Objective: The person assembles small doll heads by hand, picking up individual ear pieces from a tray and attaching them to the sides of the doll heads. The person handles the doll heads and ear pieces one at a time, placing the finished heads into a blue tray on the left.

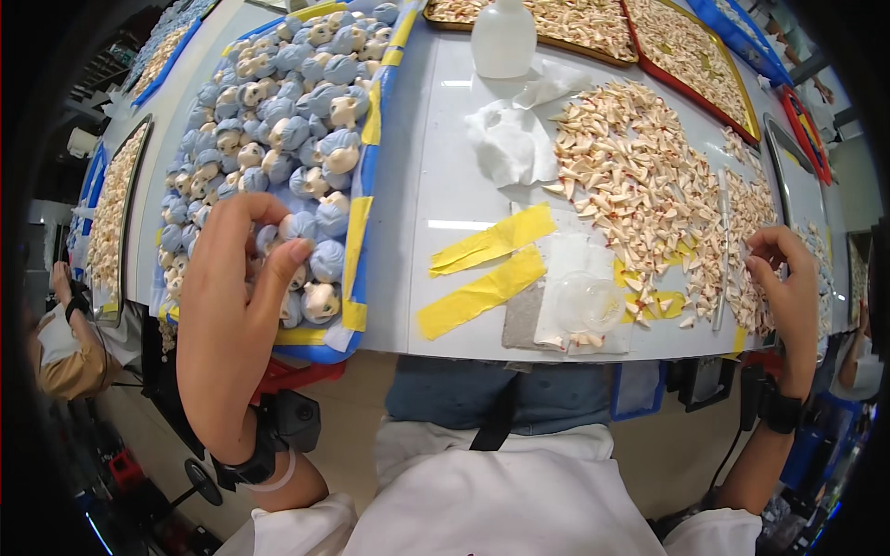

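Observation:
My left hand (243,278) is over a tray of small doll heads with pale faces and moulded blue hair. Its thumb and index finger are closed around one blue-haired doll head (298,225) among the others. On the right, my right hand (783,269) is at the edge of a pile of small cream-coloured pointed pieces (640,176) with reddish tips. Its thumb and fingertips are curled together, and whatever is between them is too small to make out. A thin clear stick (722,250) lies on the pile beside that hand.
The doll-head tray (356,259) has a blue rim with yellow tape. Yellow tape strips (491,241), a clear round dish (589,304), white tissue (510,144) and a translucent bottle (503,42) are on the table. More trays of pieces (691,56) line the back. Another person's arm (79,320) shows far left.

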`<state>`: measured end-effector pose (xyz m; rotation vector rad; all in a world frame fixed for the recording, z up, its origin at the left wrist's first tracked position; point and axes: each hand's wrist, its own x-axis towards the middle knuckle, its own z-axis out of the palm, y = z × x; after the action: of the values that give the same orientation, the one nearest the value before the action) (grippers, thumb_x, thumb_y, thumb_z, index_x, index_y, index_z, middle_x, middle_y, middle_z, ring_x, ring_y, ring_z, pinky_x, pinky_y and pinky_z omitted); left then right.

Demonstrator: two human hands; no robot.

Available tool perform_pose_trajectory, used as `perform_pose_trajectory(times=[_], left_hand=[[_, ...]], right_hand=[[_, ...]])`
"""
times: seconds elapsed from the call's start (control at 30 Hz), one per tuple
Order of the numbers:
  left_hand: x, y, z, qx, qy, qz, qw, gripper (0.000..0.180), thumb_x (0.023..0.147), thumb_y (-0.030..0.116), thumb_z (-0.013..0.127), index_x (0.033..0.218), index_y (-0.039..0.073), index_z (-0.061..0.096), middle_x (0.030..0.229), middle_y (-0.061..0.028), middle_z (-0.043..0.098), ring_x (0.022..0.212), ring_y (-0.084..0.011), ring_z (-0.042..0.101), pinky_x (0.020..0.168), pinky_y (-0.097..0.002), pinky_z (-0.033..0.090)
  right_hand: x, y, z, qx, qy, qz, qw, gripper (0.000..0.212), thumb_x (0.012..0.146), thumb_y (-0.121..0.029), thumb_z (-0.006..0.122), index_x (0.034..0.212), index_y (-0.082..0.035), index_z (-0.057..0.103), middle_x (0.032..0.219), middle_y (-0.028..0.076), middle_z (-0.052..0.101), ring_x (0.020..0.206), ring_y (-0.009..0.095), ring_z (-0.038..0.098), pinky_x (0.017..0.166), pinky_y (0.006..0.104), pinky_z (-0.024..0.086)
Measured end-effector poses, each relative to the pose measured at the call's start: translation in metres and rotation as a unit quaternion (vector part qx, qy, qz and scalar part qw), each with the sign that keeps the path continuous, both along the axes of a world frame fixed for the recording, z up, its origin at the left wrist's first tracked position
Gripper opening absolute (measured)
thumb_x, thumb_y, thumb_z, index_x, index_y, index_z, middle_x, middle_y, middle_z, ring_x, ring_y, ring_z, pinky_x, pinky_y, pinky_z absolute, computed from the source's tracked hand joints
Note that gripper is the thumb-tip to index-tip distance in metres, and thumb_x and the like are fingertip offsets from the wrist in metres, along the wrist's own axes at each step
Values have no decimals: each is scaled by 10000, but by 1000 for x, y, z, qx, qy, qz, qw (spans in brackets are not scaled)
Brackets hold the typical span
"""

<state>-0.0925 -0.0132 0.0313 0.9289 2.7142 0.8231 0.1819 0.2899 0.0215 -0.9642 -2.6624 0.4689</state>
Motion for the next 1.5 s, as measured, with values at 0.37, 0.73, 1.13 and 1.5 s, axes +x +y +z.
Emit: perform_pose_trajectory(times=[0.37,0.73,1.13,1.5], left_hand=[[-12,-22,-14,327,-17,-73,942,201,814,132,601,944,-8,539,955,-115,562,879,-178,555,744,-247,434],[64,-4,-43,508,-369,-104,771,447,665,219,770,956,96,455,1032,-102,464,674,-155,545,458,-161,404],[67,16,-54,416,-155,-208,872,442,688,210,749,983,12,485,986,-169,510,650,-151,546,526,-216,437],[71,10,-66,435,-292,-257,812,394,723,217,716,988,3,517,1027,-225,513,740,-217,617,603,-226,508]], right_hand=[[9,5,-1,-47,129,-30,990,70,787,-28,550,844,4,527,770,42,545,682,102,489,628,223,382],[0,-57,4,-252,283,80,922,175,796,-143,632,890,-7,572,865,64,501,718,109,459,644,218,355],[-44,-79,12,-289,276,51,915,156,692,71,628,822,20,557,824,94,581,765,143,549,717,233,422],[-83,-100,20,-184,92,173,963,129,652,25,627,749,12,543,754,75,533,711,144,486,652,243,362]])
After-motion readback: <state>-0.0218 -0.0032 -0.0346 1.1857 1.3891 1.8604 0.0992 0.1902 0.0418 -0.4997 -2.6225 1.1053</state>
